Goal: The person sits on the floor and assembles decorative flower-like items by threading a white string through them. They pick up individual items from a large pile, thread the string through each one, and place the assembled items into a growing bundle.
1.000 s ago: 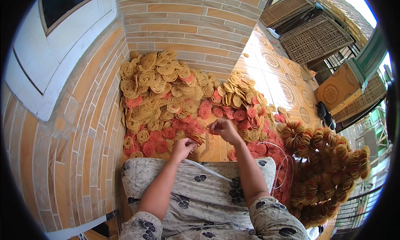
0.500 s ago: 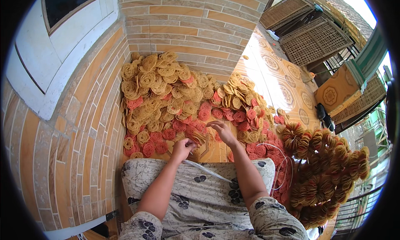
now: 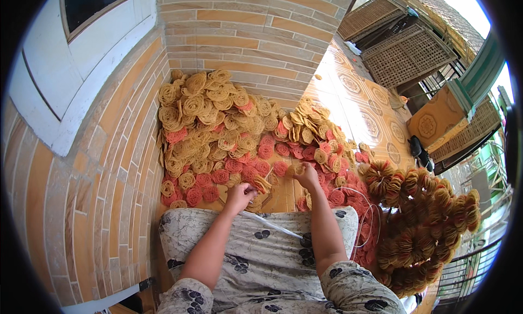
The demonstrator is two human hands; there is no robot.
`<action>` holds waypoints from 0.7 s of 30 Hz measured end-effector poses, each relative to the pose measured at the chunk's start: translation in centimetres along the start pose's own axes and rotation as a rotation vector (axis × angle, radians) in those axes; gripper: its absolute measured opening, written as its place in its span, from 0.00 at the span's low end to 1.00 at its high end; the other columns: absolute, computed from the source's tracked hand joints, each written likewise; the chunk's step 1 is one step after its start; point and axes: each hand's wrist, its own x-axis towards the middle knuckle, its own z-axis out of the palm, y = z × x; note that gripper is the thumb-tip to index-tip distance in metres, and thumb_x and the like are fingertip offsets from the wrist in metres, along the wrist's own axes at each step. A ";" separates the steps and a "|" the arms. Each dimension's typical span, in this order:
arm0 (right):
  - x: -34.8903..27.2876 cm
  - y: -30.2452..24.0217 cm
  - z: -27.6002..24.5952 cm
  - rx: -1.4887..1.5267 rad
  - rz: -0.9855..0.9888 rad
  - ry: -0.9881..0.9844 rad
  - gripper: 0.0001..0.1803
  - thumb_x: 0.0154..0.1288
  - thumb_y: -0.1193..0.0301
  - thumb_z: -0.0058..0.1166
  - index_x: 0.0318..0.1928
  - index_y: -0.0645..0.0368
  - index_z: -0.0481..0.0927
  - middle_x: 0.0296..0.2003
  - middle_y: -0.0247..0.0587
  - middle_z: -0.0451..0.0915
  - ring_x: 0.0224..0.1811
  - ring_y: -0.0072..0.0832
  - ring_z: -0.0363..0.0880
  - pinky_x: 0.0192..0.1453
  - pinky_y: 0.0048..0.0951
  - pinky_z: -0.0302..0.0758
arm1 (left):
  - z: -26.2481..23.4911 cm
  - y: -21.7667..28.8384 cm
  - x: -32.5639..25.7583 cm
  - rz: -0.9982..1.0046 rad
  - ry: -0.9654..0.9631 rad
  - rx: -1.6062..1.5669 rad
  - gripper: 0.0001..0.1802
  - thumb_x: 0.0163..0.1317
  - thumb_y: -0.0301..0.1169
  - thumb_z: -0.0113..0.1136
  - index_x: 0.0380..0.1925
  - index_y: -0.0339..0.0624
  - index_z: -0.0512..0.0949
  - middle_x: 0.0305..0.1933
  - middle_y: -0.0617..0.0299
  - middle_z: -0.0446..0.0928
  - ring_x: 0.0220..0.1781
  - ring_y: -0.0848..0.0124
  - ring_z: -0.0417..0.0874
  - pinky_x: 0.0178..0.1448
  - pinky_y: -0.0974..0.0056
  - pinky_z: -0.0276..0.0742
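Observation:
My left hand [image 3: 239, 197] is closed in a pinch on a pale cord [image 3: 268, 223], whose strip runs back across my lap. A few round lacy noodle-like discs [image 3: 263, 183] hang beside its fingers, apparently threaded on the cord, with a thin pale end poking up past them. To the right, my right hand [image 3: 306, 176] grips a single yellow disc [image 3: 296, 169], held just above the pile. Around both hands lie many loose discs, yellow ones [image 3: 199, 120] heaped at the back and red ones [image 3: 220, 176] nearer me.
Bunches of strung discs [image 3: 417, 227] stand on my right. A white cord loop [image 3: 372, 205] lies over red discs beside my knee. A tiled wall [image 3: 245, 36] rises behind the heap, and another borders my left. Woven racks [image 3: 406, 55] lean at the far right, near a tiled pillar [image 3: 436, 118].
My right hand has moved right and slightly down, from above the left hand's discs to the pile, and now holds a yellow disc. My left hand has stayed nearly still.

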 end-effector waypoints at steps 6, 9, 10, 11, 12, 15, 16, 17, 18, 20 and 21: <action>-1.0 -3.6 -0.8 0.946 0.124 -0.308 0.19 0.65 0.76 0.48 0.57 0.65 0.71 0.46 0.43 0.78 0.46 0.31 0.79 0.50 0.27 0.75 | -0.2 0.4 -0.3 0.007 0.000 -0.022 0.07 0.58 0.28 0.62 0.31 0.35 0.80 0.27 0.61 0.82 0.26 0.75 0.82 0.34 0.68 0.76; -1.9 -4.3 -1.9 0.988 -0.008 -0.435 0.20 0.69 0.78 0.43 0.61 0.66 0.67 0.51 0.46 0.77 0.53 0.35 0.77 0.57 0.33 0.74 | -0.1 0.8 -0.3 0.022 -0.016 -0.036 0.07 0.59 0.29 0.62 0.31 0.35 0.80 0.25 0.62 0.82 0.25 0.76 0.81 0.33 0.68 0.75; -2.2 -4.6 -2.1 1.033 -0.027 -0.471 0.20 0.69 0.78 0.44 0.60 0.67 0.67 0.52 0.46 0.76 0.54 0.36 0.77 0.59 0.34 0.73 | 0.0 0.9 -0.3 0.020 -0.022 -0.024 0.07 0.59 0.29 0.62 0.31 0.36 0.80 0.25 0.62 0.81 0.25 0.76 0.81 0.33 0.68 0.75; -2.4 -5.0 -2.2 1.080 -0.045 -0.508 0.19 0.69 0.78 0.44 0.60 0.67 0.67 0.52 0.46 0.76 0.55 0.36 0.76 0.61 0.35 0.72 | 0.0 1.0 -0.3 0.042 -0.024 -0.031 0.07 0.59 0.29 0.62 0.31 0.36 0.80 0.24 0.62 0.81 0.25 0.76 0.81 0.33 0.69 0.75; -2.7 -5.3 -2.3 1.140 -0.043 -0.550 0.19 0.69 0.78 0.44 0.59 0.68 0.67 0.53 0.46 0.76 0.56 0.37 0.75 0.63 0.36 0.71 | 0.0 1.2 -0.4 0.052 -0.030 -0.028 0.07 0.59 0.29 0.62 0.31 0.36 0.80 0.24 0.62 0.81 0.25 0.76 0.80 0.33 0.69 0.74; -3.4 -6.6 -2.1 1.260 -0.133 -0.646 0.19 0.69 0.78 0.45 0.59 0.69 0.68 0.53 0.46 0.75 0.57 0.37 0.75 0.65 0.37 0.69 | 0.0 1.4 -0.5 0.058 -0.036 -0.035 0.07 0.59 0.30 0.62 0.31 0.36 0.81 0.24 0.63 0.81 0.25 0.77 0.79 0.33 0.69 0.73; -3.6 -7.1 -2.0 1.229 -0.123 -0.627 0.19 0.68 0.78 0.45 0.58 0.70 0.68 0.53 0.46 0.75 0.57 0.36 0.74 0.66 0.35 0.68 | 0.0 1.4 -0.5 0.041 -0.042 -0.048 0.07 0.59 0.30 0.62 0.32 0.36 0.81 0.24 0.63 0.81 0.25 0.78 0.79 0.33 0.69 0.73; -3.8 -7.5 -1.8 1.229 -0.131 -0.641 0.19 0.68 0.78 0.46 0.58 0.70 0.69 0.53 0.46 0.75 0.58 0.34 0.73 0.66 0.33 0.68 | 0.0 1.3 -0.5 0.052 -0.030 -0.047 0.07 0.59 0.30 0.62 0.32 0.36 0.81 0.24 0.63 0.81 0.25 0.78 0.79 0.33 0.69 0.73; -4.0 -7.9 -1.7 1.230 -0.078 -0.622 0.19 0.67 0.78 0.46 0.57 0.70 0.70 0.53 0.46 0.75 0.58 0.33 0.73 0.66 0.32 0.67 | 0.0 1.3 -0.5 0.045 -0.024 -0.052 0.07 0.59 0.30 0.62 0.33 0.36 0.81 0.25 0.63 0.81 0.25 0.78 0.79 0.33 0.69 0.73; -4.5 -8.4 -1.7 1.126 -0.179 -0.641 0.20 0.65 0.80 0.45 0.58 0.69 0.70 0.55 0.45 0.75 0.59 0.31 0.72 0.64 0.29 0.67 | 0.1 1.1 -0.4 0.037 -0.012 -0.070 0.08 0.59 0.30 0.62 0.34 0.36 0.81 0.25 0.62 0.81 0.25 0.78 0.79 0.33 0.69 0.73; -4.5 -8.5 -1.8 1.058 -0.158 -0.634 0.21 0.65 0.81 0.44 0.59 0.69 0.70 0.55 0.45 0.74 0.59 0.31 0.72 0.63 0.27 0.67 | 0.1 1.0 -0.3 0.034 -0.006 -0.082 0.08 0.59 0.30 0.62 0.34 0.36 0.81 0.25 0.62 0.81 0.25 0.78 0.79 0.33 0.69 0.73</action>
